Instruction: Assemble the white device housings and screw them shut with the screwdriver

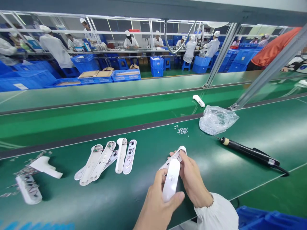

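The left hand (pixel 157 195) pinches a white cover (pixel 171 180) between thumb and fingers; the right hand (pixel 193 177) cradles an open shell (pixel 177 156) just beyond. The pair looks unjoined; more open shells (pixel 103 163) lie left, loose screws (pixel 182 131) far. The cover points far, slightly right; the shell's long axis runs near-left to far-right.

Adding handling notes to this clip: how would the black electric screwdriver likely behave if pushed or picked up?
The black electric screwdriver is probably stiff, since its long barrel looks straight and solid. Pushed sideways, its rounded body might roll, though the raised lever could check that. Lifted, it may drag, as a black cable trails from its rear end.
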A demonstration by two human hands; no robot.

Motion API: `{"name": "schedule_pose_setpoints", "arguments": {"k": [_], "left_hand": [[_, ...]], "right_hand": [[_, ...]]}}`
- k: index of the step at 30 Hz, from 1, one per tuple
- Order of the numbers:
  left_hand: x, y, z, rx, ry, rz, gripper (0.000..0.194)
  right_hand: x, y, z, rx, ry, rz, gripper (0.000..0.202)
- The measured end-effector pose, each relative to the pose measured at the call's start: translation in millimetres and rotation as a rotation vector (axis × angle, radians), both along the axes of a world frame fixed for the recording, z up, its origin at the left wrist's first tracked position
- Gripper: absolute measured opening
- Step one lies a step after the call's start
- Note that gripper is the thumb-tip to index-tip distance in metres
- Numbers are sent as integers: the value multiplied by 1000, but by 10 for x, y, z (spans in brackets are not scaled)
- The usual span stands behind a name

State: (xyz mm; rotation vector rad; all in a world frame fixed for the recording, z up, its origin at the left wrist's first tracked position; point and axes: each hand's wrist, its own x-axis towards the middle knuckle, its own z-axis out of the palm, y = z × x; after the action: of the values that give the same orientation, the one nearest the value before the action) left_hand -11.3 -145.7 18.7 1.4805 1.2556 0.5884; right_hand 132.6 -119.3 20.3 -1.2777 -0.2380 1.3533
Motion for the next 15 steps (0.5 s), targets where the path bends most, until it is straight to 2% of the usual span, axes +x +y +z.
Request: {"name": "schedule_pose_setpoints", "arguments": {"k": [2,4,9,12,15], "left_hand": [[-54,-3,-55,268,193,94,40],[-92,-1,-72,415,269,185,35],[-45,-27,24,245,103,122,31],[-21,-68,7,403,150,127,31],[-53,-91,-37,495,232,126,34]], "right_hand": [[20,6,5,-18,-76,6,54],[20,10,-5,-19,-145,24,53],[-122,-49,-38,5,-263,107,50],[-197,-139,-19,1,-249,159,53],[-180,-228,22,-25,-94,180,54]]}}
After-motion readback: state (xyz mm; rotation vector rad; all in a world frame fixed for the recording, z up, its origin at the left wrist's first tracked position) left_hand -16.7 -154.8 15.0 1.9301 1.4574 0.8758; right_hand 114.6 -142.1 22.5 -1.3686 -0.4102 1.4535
